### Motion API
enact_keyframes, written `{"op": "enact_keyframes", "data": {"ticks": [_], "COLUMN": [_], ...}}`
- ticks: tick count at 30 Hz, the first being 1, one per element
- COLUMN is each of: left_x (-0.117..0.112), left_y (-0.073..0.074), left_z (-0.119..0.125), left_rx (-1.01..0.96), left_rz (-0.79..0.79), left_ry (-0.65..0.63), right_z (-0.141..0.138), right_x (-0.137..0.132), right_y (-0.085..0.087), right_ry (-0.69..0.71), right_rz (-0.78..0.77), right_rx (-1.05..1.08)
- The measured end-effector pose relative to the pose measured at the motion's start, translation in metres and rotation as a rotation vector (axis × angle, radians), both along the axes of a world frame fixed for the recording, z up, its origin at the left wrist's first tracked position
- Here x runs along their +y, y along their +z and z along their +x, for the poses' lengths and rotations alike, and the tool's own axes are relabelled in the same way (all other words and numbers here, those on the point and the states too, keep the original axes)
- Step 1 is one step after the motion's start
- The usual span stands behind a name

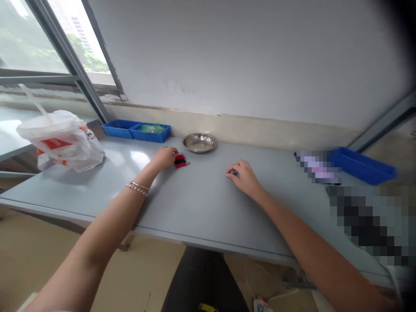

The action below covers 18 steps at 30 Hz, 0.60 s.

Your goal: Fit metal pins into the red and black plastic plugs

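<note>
Red-and-black piece (180, 161), one, lies on the tabletop (195, 203) near the single empty steel bowl (199, 142), with its long axis left-right and its thin tip rightward. The left hand (165, 157) fingers clench its left end. The right hand (244, 177) curls over one small dark part (233, 172); I cannot tell whether it grips. Of three blue trays (364, 170), one holds green stuff (151, 128).

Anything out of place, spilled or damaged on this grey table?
Nothing stands out. The round steel bowl sits upright, the blue plastic trays line the wall, and the white plastic bag merely slumps at the left end of the grey table. The left hand touches a small red-and-black item.
</note>
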<state>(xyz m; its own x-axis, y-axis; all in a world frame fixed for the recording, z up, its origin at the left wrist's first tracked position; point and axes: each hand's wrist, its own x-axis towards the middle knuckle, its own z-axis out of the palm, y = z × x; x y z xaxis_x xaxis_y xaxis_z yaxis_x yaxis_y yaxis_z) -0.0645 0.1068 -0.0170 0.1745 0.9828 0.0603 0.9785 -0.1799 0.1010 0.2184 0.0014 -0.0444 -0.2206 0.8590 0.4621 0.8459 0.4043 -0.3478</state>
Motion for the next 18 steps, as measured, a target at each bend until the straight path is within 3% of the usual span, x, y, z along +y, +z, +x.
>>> {"op": "enact_keyframes", "data": {"ticks": [13, 18], "left_x": [-0.0036, -0.0104], "left_y": [0.0023, 0.0097], "left_z": [0.0011, 0.0063], "left_rx": [-0.007, -0.002], "left_rz": [-0.033, 0.002], "left_ry": [-0.045, -0.107], "right_z": [-0.0007, -0.0011], "right_x": [-0.0021, -0.0026], "right_y": [0.0022, 0.0023], "right_ry": [-0.123, -0.146], "right_rz": [-0.155, -0.153], "right_rx": [-0.1, -0.109]}}
